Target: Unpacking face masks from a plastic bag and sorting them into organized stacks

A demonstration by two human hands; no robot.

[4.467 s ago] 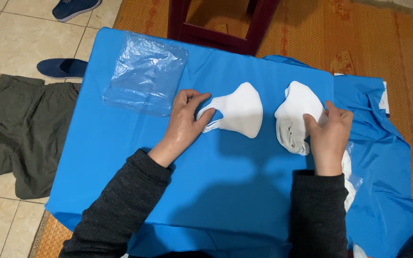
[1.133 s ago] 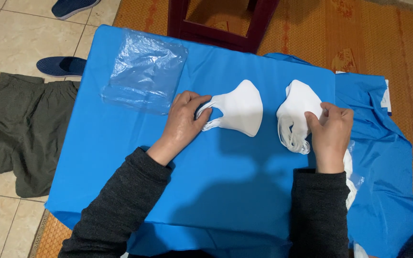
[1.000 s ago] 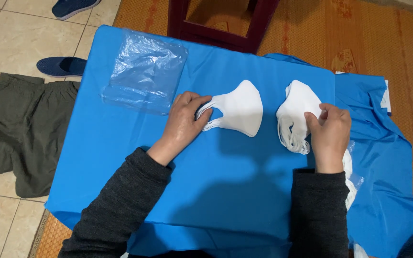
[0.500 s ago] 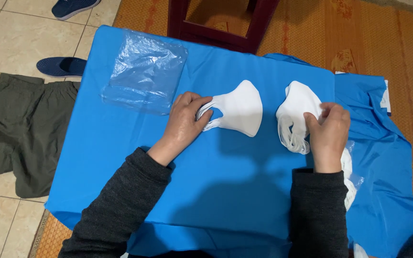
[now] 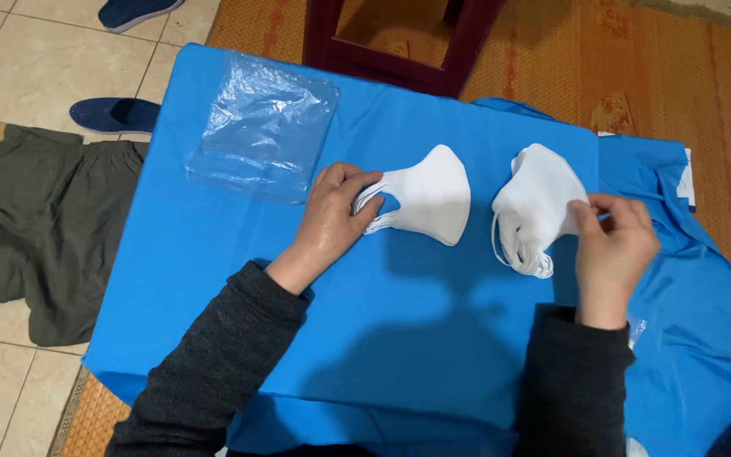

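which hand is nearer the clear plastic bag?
Left. The left hand rests on the ear loops of a white mask stack, just right of the clear plastic bag. The right hand is far across the blue cloth, at the other mask stack.

tiled floor (image 5: 19,76), woven mat (image 5: 678,93)
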